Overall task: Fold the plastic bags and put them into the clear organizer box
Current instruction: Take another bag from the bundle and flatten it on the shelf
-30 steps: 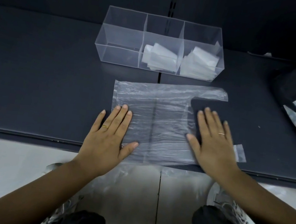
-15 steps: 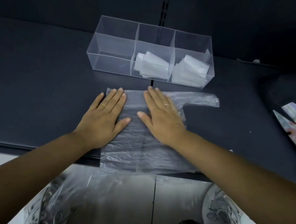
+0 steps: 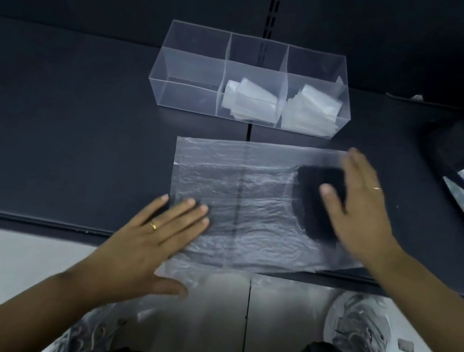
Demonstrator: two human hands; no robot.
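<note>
My left hand [image 3: 148, 244] lay flat on the bag's [image 3: 250, 208] near-left corner; my right hand [image 3: 363, 213], fingers straight, covered its right end.

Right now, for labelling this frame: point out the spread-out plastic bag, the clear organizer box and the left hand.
spread-out plastic bag [image 3: 250, 208], head view, crinkled middle
clear organizer box [image 3: 188, 97], head view, left compartment's front wall
left hand [image 3: 144, 239], head view, back of hand

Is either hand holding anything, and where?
Nothing is gripped: left hand flat on the near-left corner of the plastic bag, right hand open over its handles.
</note>
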